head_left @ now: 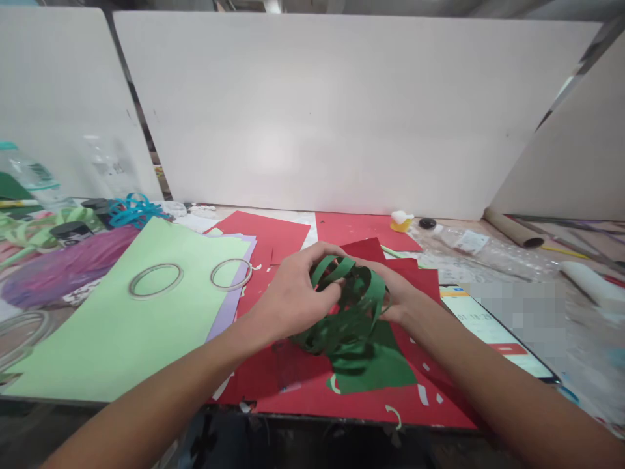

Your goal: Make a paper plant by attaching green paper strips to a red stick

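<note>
Between my hands is a ball of looped dark green paper strips (351, 319), held just above the table. My left hand (297, 290) curls round its left side, thumb and fingers on the upper loops. Behind its right side, my right hand (398, 293) is wrapped against it, most of its fingers hidden by the loops. Beneath lies a flat piece of green paper (385, 371) on red paper sheets (303, 407). Small white and pale green paper scraps are scattered around it.
Light green paper (112, 332) with two tape rolls (155, 281) covers the left. A phone (493, 332) lies at right, near a clear plastic bottle (488, 247) and a cardboard tube (512, 228). A white board (312, 111) stands behind; blue paper strips (137, 210) sit back left.
</note>
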The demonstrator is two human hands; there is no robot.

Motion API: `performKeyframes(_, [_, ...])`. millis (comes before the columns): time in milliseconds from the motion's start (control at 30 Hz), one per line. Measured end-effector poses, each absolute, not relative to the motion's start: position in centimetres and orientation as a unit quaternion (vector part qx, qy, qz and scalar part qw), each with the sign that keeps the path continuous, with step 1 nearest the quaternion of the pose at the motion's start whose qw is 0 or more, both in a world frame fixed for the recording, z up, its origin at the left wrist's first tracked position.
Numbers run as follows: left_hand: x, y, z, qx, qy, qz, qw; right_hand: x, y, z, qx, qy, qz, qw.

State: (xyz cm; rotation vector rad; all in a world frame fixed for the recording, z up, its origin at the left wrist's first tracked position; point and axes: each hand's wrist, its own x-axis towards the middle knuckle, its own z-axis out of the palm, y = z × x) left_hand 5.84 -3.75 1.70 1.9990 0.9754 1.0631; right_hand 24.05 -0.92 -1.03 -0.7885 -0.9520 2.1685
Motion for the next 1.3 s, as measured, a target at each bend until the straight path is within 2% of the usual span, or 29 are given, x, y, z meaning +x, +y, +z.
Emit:
performKeyframes(267, [5.5,-3.1,1.5,0.702,0.361,0.391,0.473,23.8,-1.1,-1.0,-0.24,-0.352,0.831,0.357])
performKeyframes(600, [5.4,-2.6,1.8,0.61,0.342,0.398,0.593,23.2,-1.4,-1.0,-0.282,-0.377,0.785,0.403])
performKeyframes(867, [5.1,-2.2,1.8,0.613,0.353,0.376,0.599,23.2,-1.6,-1.1,-0.291,-0.378,0.782,0.4])
performKeyframes(1300, [4.5,-2.0,1.4,0.672,0.375,0.354,0.531,22.7,-1.7,-1.1,-0.326,-0.351,0.798,0.367])
